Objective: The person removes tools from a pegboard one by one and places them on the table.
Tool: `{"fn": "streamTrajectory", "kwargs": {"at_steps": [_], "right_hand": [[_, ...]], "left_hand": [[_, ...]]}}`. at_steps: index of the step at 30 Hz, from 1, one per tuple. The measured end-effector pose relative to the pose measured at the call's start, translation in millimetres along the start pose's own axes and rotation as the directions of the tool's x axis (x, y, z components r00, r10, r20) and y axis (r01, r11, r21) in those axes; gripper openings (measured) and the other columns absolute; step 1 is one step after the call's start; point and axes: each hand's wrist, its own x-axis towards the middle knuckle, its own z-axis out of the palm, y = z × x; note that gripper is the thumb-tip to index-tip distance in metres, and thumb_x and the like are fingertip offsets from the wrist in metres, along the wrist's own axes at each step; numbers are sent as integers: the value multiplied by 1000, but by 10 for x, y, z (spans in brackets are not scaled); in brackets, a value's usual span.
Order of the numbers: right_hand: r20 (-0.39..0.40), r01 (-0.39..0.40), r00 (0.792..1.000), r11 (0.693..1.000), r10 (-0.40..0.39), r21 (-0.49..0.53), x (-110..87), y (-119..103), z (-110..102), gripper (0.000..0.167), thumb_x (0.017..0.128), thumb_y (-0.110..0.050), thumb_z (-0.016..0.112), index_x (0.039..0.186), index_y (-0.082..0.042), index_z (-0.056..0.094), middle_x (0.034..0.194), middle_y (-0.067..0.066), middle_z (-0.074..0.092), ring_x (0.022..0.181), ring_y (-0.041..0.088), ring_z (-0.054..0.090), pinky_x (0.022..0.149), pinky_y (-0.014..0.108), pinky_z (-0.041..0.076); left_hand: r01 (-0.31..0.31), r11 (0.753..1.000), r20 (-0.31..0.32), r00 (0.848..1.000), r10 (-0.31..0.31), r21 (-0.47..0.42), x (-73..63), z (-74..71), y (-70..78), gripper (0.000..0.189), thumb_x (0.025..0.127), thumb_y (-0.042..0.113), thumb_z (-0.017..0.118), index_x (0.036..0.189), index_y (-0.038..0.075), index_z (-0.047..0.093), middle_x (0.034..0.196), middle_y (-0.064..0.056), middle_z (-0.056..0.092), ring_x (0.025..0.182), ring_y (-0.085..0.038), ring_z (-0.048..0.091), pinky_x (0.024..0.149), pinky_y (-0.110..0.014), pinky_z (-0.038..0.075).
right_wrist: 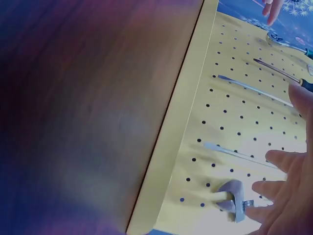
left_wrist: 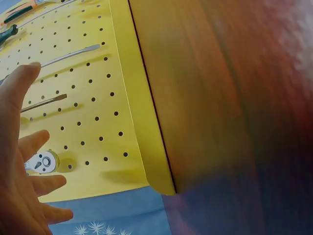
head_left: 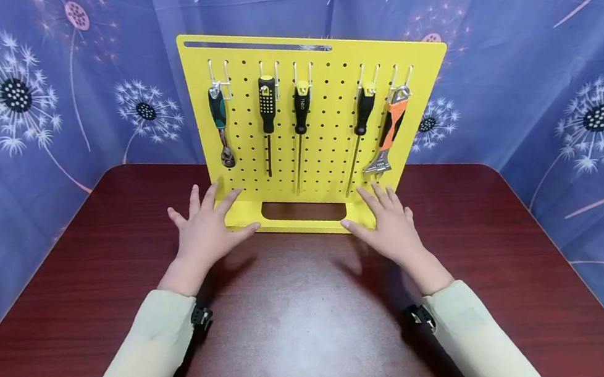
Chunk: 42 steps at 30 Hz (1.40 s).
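Observation:
A yellow pegboard (head_left: pixel 330 142) stands upright on the table, with tools hanging from its metal hooks. From left to right hang a ratchet wrench (head_left: pixel 218 111) with a green-black handle, a screwdriver (head_left: pixel 268 105) with a dotted grip, two black-and-yellow screwdrivers (head_left: pixel 301 109) (head_left: pixel 365 110), and an orange-handled adjustable wrench (head_left: pixel 393 117). My left hand (head_left: pixel 201 230) is spread at the board's lower left corner, holding nothing. At the lower right corner my right hand (head_left: pixel 394 228) is spread likewise, near the adjustable wrench's jaw end (right_wrist: pixel 237 200). Whether fingertips touch the board, I cannot tell.
The board's yellow base (head_left: pixel 306 226) has a wide slot above its front edge. Dark red-brown wood tabletop (head_left: pixel 305 312) lies in front and on both sides. A blue curtain (head_left: pixel 77 127) with dandelion prints hangs behind and beside the table.

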Motion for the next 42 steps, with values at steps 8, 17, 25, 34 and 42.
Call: {"fn": "streamTrajectory", "kwargs": {"at_steps": [8,17,25,34,42], "right_hand": [[-43,31,999,987,-25,155,15,152,-163,68,101,-37,64,156,-6,40,165,22,32,150,45,35,120,65,34],[-174,46,985,955,6,293,58,299,-355,51,101,-23,67,144,-1,55,151,22,51,124,42,57,102,55,51],[-160,8,986,937,51,350,78,354,-626,48,102,-26,65,143,-1,57,137,26,61,121,38,62,99,42,53],[-115,-47,989,935,93,350,139,406,-946,53,103,-40,61,143,-6,58,130,18,65,95,-13,52,79,11,44],[-59,-123,985,908,160,401,228,441,-1079,58,102,-44,60,146,-6,53,133,0,58,112,2,51,92,21,44]], "left_hand": [[-28,992,-105,994,14,-124,17,-131,-48,65,95,45,68,150,15,51,159,-20,42,149,-45,36,113,-80,27],[-88,950,-122,991,53,-298,105,-313,-197,52,100,22,64,146,2,53,152,-27,48,144,-44,43,120,-61,36],[-109,885,-168,985,35,-453,202,-514,-266,47,100,14,62,145,0,55,149,-26,53,138,-43,50,115,-59,43],[-43,828,-137,990,-41,-559,308,-694,-318,52,104,19,60,151,2,48,150,-24,53,141,-40,51,117,-55,43],[33,769,-93,988,-119,-638,409,-784,-333,51,106,23,56,153,6,46,152,-19,53,142,-35,51,120,-51,41]]}}
